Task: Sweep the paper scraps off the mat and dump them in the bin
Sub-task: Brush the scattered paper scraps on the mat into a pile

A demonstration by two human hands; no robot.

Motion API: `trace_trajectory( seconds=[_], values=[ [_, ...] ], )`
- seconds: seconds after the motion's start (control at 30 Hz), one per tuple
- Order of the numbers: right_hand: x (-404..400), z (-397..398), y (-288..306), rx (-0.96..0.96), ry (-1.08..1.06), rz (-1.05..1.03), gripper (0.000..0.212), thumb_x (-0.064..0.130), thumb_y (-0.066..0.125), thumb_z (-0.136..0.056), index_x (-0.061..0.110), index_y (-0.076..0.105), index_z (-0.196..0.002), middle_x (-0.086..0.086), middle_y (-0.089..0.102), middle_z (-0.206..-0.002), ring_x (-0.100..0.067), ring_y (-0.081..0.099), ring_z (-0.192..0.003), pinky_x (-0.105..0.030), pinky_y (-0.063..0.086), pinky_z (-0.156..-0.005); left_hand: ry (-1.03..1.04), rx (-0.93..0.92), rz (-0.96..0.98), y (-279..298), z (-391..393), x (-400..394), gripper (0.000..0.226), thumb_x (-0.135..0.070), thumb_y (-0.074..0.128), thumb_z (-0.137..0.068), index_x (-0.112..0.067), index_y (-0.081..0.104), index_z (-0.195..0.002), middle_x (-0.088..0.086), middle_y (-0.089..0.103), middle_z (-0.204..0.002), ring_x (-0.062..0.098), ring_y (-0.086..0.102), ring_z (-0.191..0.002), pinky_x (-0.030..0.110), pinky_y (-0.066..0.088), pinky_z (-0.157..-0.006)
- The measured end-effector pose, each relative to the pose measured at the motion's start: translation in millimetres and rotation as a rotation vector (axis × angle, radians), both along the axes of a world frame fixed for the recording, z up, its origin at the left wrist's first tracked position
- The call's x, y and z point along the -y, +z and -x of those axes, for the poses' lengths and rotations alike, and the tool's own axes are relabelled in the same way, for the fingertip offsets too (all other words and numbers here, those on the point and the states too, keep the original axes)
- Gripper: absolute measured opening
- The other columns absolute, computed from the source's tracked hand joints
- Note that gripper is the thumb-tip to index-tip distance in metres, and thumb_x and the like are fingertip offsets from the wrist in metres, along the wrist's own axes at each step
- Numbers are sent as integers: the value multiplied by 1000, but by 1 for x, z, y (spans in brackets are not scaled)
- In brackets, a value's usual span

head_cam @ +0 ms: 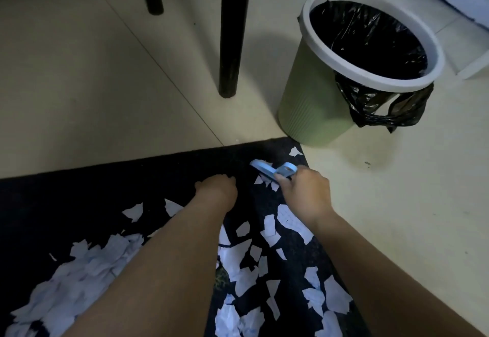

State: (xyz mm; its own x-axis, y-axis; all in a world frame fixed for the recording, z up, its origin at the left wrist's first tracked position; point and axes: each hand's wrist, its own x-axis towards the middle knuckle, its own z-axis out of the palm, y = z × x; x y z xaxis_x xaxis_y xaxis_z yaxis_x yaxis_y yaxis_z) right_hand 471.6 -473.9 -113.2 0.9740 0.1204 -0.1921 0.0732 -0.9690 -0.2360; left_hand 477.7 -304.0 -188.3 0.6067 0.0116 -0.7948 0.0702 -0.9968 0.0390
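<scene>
We see the black mat (66, 199) on the floor, strewn with white scraps (87, 265), and the green bin (312, 104) just past its far corner. Our right hand (307, 194) pinches a blue brush (272, 171). Our left hand (217, 187) rests curled on the mat; its grip we cannot tell.

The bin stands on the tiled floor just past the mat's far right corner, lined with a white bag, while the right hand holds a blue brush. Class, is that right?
One detail is wrong: the head view shows the bin lined with a black bag, not white. It does stand on the floor past the mat, and the right hand holds the blue brush.
</scene>
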Motion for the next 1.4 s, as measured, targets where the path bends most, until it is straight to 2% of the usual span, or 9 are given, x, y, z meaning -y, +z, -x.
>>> trace_trajectory(
  seconds=[0.13,0.27,0.47,0.6,0.73,0.9,1.0,1.27,1.4],
  values=[
    [10,-15,12,150,-189,-64,33,38,48,-96,8,63,-100,-6,53,-81,-27,48,-70,-30,29,-64,13,1,29,1,1,-2,76,-7,51,-92,-23,12,-154,4,18,-158,30,30,-138,50,35,-109],
    [31,-49,-2,187,-212,128,34,34,44,-98,9,63,-112,-18,61,-96,-37,58,-87,-32,31,-67,22,-7,46,-4,-2,-5,77,-9,52,-91,-21,11,-155,6,18,-158,30,31,-139,50,35,-110],
    [29,-48,-15,-3,-111,149,34,39,45,-97,9,56,-86,-8,57,-81,-34,59,-86,-32,34,-67,36,-44,39,-3,-5,-4,81,-12,55,-91,-23,7,-155,7,16,-159,31,32,-138,52,36,-109],
    [28,-39,0,45,-122,55,35,39,48,-95,12,51,-74,-5,51,-71,-28,49,-72,-30,32,-66,35,-36,44,-3,-3,-4,84,-9,56,-90,-22,5,-155,7,14,-159,31,28,-141,51,33,-111],
    [35,-50,3,171,-204,103,35,36,46,-97,5,59,-88,-17,60,-88,-36,55,-80,-33,31,-66,30,-2,53,-4,-1,-5,81,-6,53,-90,-21,6,-155,6,15,-159,30,26,-142,50,32,-113],
    [35,-64,-13,39,-133,172,32,34,47,-97,8,63,-107,-18,61,-102,-37,59,-94,-32,32,-69,26,17,46,-2,0,-4,78,-5,51,-91,-21,8,-155,4,16,-159,29,26,-141,51,32,-112],
    [27,-60,-10,-2,-11,72,33,40,51,-94,10,64,-102,-13,64,-98,-34,59,-95,-30,32,-70,18,3,46,-2,-1,-4,81,-5,52,-91,-22,7,-155,4,15,-159,29,26,-142,50,31,-112],
    [42,-64,-2,181,-186,15,30,35,52,-95,12,68,-105,-18,63,-93,-36,55,-83,-32,31,-65,13,8,50,-3,1,-4,82,-3,53,-90,-22,7,-155,4,14,-159,30,25,-142,50,32,-112],
    [38,-62,-13,133,-402,-479,20,31,60,-90,15,71,-94,-15,70,-83,-33,66,-82,-37,51,-73,9,-1,55,-4,0,-6,80,-4,52,-91,-22,6,-155,5,13,-159,30,24,-142,50,31,-113]
  ],
)
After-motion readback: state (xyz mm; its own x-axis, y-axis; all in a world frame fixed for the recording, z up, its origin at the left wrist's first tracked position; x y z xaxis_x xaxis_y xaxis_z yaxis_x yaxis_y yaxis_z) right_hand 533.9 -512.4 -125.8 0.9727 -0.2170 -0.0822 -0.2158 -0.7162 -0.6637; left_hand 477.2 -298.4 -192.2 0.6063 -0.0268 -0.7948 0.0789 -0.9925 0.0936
